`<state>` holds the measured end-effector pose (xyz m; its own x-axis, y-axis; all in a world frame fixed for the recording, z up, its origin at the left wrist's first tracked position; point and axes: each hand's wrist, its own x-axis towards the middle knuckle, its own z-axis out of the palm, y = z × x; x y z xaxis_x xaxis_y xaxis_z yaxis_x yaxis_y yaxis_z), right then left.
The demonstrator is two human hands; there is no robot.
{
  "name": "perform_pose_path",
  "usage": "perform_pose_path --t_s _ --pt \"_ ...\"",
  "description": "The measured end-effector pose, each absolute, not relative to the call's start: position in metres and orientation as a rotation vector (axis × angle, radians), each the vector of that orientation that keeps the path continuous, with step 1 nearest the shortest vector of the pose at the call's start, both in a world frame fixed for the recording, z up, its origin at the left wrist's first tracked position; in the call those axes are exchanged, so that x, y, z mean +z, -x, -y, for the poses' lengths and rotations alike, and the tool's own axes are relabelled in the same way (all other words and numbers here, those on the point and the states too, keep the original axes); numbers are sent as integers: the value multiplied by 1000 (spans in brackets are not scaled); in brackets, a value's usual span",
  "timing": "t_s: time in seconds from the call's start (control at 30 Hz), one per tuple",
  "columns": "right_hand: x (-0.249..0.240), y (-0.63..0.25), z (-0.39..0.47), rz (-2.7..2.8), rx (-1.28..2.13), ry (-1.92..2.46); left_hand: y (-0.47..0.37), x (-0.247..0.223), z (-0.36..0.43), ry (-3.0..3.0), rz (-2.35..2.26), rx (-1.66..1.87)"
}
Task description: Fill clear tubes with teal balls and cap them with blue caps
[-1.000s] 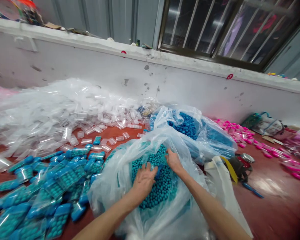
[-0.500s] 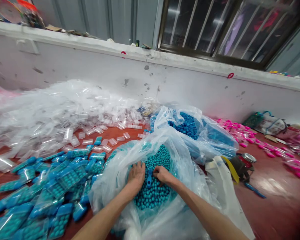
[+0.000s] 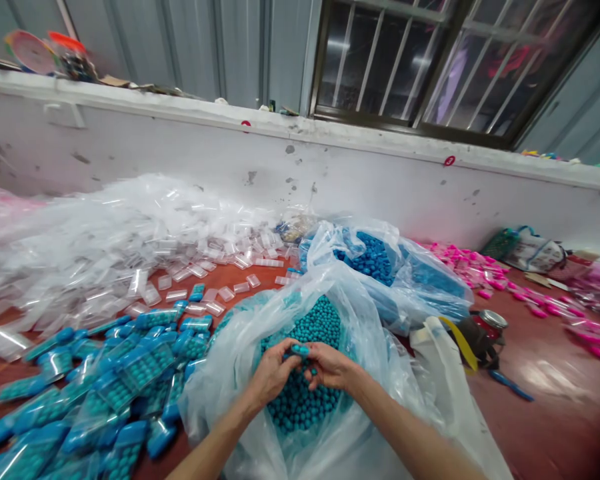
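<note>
My left hand [image 3: 274, 369] is closed, its thumb and fingers pinching a small blue plastic piece [image 3: 300, 349]. From the other side the fingers of my right hand [image 3: 330, 365] are closed at the same piece, and the two hands meet. A teal bead or two seem to show by my right fingertips, partly hidden. Both hands are above a heap of teal beads [image 3: 316, 323] inside an open clear plastic bag [image 3: 220, 373]. The fingers hide much of the blue piece.
Bead-filled blue packs [image 3: 135, 363] lie at left, with a large pile of clear plastic cases [image 3: 130, 247] behind. A bag of blue parts [image 3: 365, 257] sits beyond the beads. To the right are a metal-lidded jar [image 3: 493, 323], a blue pen-like item [image 3: 511, 385] and pink parts [image 3: 470, 267].
The blue piece lay on the beads between my hands; now it is lifted in my fingers. My hands have come together above the beads. The view has tilted slightly up.
</note>
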<state>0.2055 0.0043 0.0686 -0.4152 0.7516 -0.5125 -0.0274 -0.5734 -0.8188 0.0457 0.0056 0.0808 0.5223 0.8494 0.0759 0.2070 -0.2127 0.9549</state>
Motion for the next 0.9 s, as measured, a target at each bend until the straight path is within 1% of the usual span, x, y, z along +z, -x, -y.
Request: perform_pose_path --t_s 0.07,0.13,0.2,0.23,0.33,0.5,0.63,0.7,0.8,0.9 --pt "70 -202 1 1222 1986 1391 -46 78 -6 -1604 -945 765" --pt "76 -203 6 1399 1717 1535 -43 72 -7 -1496 -993 720" --pt "85 -206 9 1482 1468 1502 -40 67 -7 -1397 -993 647" --pt "90 -207 11 1513 1429 1435 -39 66 -6 -1361 -978 614" --pt "101 -208 12 1612 1527 1281 -36 66 -3 -1295 -921 543" --pt "100 -199 10 1596 1677 1268 -30 78 0 -1070 -806 471" --pt "95 -193 11 1570 1568 1259 -25 87 -3 -973 -806 455" --pt "95 -192 11 1567 1575 1233 -23 90 -3 -955 -809 438" --pt "95 -195 10 1557 1690 1189 -23 91 0 -978 -814 395" --pt "96 -201 9 1619 1880 1193 -22 91 6 -1073 -861 359"
